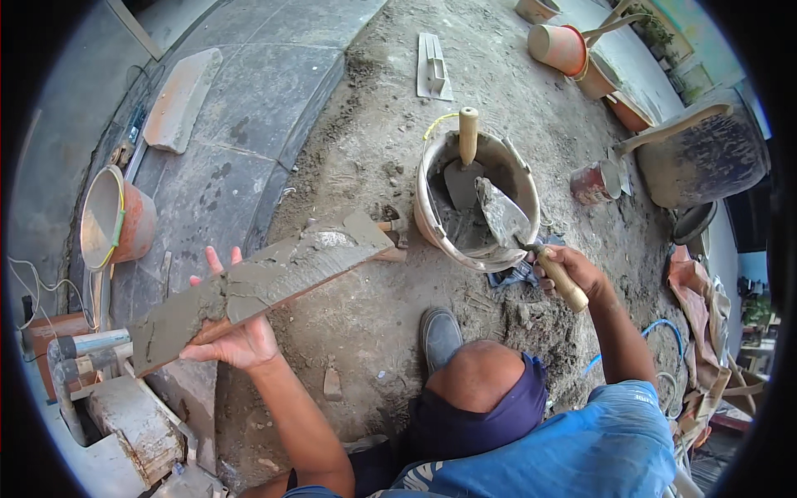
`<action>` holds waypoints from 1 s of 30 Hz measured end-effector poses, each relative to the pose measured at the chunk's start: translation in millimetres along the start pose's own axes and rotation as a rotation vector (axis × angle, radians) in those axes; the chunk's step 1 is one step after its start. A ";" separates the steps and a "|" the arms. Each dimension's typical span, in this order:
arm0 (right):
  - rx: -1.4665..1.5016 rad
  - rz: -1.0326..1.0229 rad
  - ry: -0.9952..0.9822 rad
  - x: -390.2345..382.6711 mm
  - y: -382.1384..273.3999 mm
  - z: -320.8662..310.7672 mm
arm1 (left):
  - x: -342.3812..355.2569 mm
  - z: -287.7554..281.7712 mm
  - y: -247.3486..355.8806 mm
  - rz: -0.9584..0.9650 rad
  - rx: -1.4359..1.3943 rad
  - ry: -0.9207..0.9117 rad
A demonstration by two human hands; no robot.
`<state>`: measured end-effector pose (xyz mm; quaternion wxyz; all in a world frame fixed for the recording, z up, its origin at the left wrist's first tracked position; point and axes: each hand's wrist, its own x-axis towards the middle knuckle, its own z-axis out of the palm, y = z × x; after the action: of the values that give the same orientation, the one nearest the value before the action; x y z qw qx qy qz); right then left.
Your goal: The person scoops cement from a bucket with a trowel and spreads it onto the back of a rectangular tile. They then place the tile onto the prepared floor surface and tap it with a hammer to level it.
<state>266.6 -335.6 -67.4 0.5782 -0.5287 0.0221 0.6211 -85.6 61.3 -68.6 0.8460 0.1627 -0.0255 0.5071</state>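
My left hand [249, 342] supports a long, narrow tile strip [266, 282] from below, thumb along its near edge and fingertips showing past the far edge. Wet grey mortar coats the strip's upper face; its long side looks reddish. In my right hand [573, 270] is the wooden handle of a pointed trowel [505, 217]. Its blade, smeared with mortar, reaches over the near right rim of a bucket [425, 220]. Inside this bucket, grey mortar lies low, and a second trowel [468, 137] stands with its wooden handle up. A hammer [397, 226] partly shows behind the strip's right end.
A plastering float [433, 68] lies on the rough ground beyond the bucket. Dark slabs [241, 124] form a raised edge at left, bearing a reddish bucket [133, 224] and a pale block [183, 100]. Right are a dark drum [706, 153], a tin [594, 183] and more buckets [558, 50].
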 end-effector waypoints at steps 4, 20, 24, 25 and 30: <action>-0.092 -0.129 0.029 -14.7 5.8 32.5 | -6.5 -4.7 -0.5 -0.011 -0.054 0.029; -1.470 -1.352 0.021 90.6 48.3 251.4 | 12.7 61.6 -39.4 0.324 0.509 0.017; -1.556 -1.328 -0.096 76.4 44.6 239.0 | 14.9 55.7 -31.4 0.403 0.536 0.024; -1.600 -1.322 -0.131 71.4 38.5 233.0 | 17.0 55.6 -29.5 0.422 0.549 0.027; -1.568 -1.297 -0.247 51.9 22.7 214.9 | 21.2 46.2 -15.2 0.397 0.441 0.035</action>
<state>125.9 -169.8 -21.6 0.2928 -0.6006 -0.7399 0.0788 -56.5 58.8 -24.3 0.6747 0.3257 0.0686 0.6588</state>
